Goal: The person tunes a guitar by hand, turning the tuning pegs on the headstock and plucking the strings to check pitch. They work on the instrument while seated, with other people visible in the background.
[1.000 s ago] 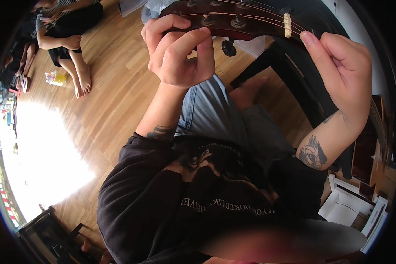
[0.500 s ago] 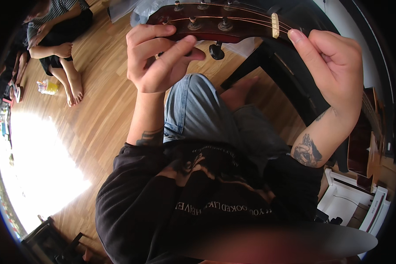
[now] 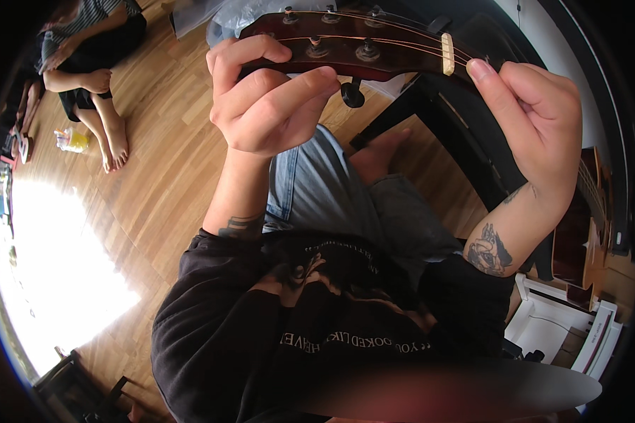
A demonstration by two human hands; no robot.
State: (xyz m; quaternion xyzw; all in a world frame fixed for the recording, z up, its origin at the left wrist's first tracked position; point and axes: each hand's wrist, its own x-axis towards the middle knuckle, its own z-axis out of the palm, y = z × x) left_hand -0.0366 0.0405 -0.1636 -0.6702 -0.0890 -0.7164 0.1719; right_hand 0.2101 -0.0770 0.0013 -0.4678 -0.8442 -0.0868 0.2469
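A dark red guitar headstock [image 3: 409,62] spans the top, with metal posts, copper-coloured strings [image 3: 402,42] and a pale nut [image 3: 447,54]. My left hand [image 3: 268,106] is curled at the headstock's left end. One fingertip rests on its face; the other fingers are folded at the near edge, hiding what they grip. To the right of that hand a black tuning peg [image 3: 353,93] sticks out. Just right of the nut, my right hand [image 3: 536,106] is closed, thumb and forefinger pinching a string.
A seated person [image 3: 95,77] is on the wooden floor [image 3: 169,176] at upper left, by a yellow cup [image 3: 72,139]. A black bench-like frame [image 3: 458,134] stands beyond my knees. Another stringed instrument [image 3: 578,233] and a white open case-like thing [image 3: 543,331] are at right.
My left hand has folded its spread fingers and turned at the headstock's edge. The headstock sits slightly lower and further right in view. My right hand keeps its pinch by the nut.
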